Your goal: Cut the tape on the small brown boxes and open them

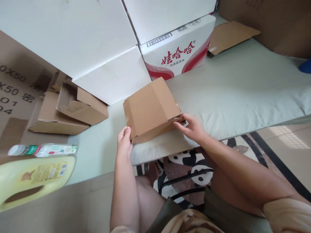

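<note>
A brown cardboard box [150, 105] lies on the pale green cloth of the table near its front edge, its broad flat face up. My left hand [124, 141] grips the near left corner, thumb on the edge and the other fingers mostly hidden behind it. At the near right corner, my right hand [190, 127] holds the edge between thumb and fingers, beside a small slot and folded flaps. The front side of the box faces me.
Folded brown boxes [82, 103] stand at the left. Nearer me are a clear bottle [46, 149] and a yellow jug [39, 178]. White cartons [111, 74] and a red-and-white carton [179, 48] line the back. A flat cardboard piece [230, 35] lies back right.
</note>
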